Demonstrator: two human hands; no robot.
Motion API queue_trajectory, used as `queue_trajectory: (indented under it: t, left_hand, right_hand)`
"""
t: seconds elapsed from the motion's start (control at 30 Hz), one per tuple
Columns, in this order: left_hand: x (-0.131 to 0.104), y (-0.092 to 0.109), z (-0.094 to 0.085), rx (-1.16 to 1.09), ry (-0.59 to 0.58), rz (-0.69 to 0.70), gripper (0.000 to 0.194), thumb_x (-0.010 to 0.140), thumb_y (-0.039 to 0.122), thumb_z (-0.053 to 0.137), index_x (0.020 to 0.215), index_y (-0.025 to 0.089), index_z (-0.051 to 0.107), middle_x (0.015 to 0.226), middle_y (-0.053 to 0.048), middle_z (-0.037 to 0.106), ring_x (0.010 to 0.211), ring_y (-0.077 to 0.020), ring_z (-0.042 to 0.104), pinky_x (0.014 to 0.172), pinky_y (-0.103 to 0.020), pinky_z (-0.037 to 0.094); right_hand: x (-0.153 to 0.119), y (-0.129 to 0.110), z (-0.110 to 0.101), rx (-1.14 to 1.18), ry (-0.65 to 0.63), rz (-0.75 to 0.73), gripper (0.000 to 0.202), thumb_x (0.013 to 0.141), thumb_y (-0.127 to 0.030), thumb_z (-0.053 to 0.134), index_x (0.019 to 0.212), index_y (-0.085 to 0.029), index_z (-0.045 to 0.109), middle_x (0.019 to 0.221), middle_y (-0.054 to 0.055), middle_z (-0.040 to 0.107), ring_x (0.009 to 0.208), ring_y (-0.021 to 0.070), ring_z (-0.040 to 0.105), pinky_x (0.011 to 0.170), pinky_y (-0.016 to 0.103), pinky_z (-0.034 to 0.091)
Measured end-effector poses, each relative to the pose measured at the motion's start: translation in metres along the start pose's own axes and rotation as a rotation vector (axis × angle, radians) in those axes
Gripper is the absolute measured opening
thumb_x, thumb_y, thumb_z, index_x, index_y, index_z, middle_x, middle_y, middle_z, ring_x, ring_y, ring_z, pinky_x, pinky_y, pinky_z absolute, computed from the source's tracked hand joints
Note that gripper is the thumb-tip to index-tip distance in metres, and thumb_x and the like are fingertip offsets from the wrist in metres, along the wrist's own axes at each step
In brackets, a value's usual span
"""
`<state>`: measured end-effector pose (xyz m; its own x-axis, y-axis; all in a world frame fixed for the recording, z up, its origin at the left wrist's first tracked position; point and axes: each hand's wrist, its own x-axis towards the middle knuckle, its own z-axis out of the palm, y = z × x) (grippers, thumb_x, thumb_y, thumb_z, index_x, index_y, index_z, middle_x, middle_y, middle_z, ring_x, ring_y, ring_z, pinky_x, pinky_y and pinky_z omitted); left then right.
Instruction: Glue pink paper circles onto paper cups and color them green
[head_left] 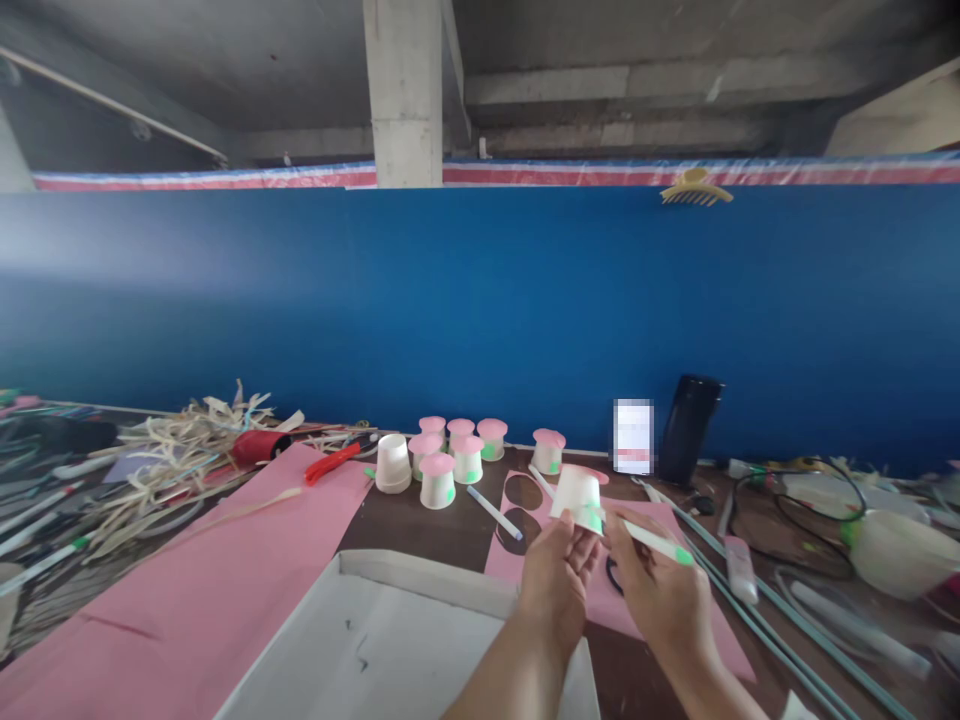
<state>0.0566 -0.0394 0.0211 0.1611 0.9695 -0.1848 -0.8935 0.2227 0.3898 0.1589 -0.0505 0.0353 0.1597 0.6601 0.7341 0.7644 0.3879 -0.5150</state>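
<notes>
My left hand (559, 565) is closed around the lower part of a white paper cup (574, 492), which stands upside down with a pink paper disc on top. Green colouring marks the cup's right side. My right hand (660, 585) grips a white marker (649, 538) with a green end, its other end meeting the green patch. Behind and to the left stand several more upturned cups (437, 490) with pink discs and green marks. Beside them is a plain white stack of cups (393, 465). A capped marker (495, 513) lies nearby on the table.
An open white box lid (405, 570) lies in front, beside large pink paper (195, 570). Cut pink paper (525, 475) has round holes. Pale strips (202, 440) and red scissors (332, 463) are left; a phone (634, 437), black bottle (686, 430) and cables are right.
</notes>
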Motion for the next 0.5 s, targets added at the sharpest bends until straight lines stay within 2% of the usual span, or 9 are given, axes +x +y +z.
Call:
queue_trajectory:
  t: [0.13,0.33,0.5]
  left_hand:
    - [-0.0003,0.0001,0.0005,0.010,0.008,0.009,0.014,0.082,0.023,0.061,0.092,0.013,0.063,0.107,-0.013,0.066,0.101,-0.0210,0.063,0.094,-0.031,0.044]
    - [0.0016,-0.0012,-0.0035,0.016,-0.016,0.010,0.017,0.081,0.025,0.062,0.094,0.014,0.063,0.112,-0.013,0.065,0.106,-0.0217,0.061,0.097,-0.031,0.042]
    - [0.0016,-0.0005,-0.0032,0.009,-0.021,0.020,0.017,0.079,0.025,0.063,0.093,0.014,0.063,0.109,-0.014,0.065,0.108,-0.0229,0.060,0.099,-0.033,0.041]
  right_hand:
    - [0.0009,0.0037,0.0014,0.034,0.032,-0.057,0.034,0.086,-0.044,0.049,0.096,-0.019,0.069,0.094,0.007,0.073,0.084,0.0210,0.068,0.073,0.028,0.053]
    - [0.0005,-0.0015,-0.0058,-0.024,-0.095,0.039,0.038,0.087,-0.048,0.046,0.086,-0.020,0.070,0.073,0.006,0.074,0.064,0.0205,0.069,0.058,0.026,0.051]
    - [-0.0004,-0.0025,-0.0047,-0.062,-0.066,0.024,0.039,0.087,-0.049,0.045,0.082,-0.020,0.070,0.071,0.006,0.073,0.064,0.0205,0.068,0.056,0.026,0.050]
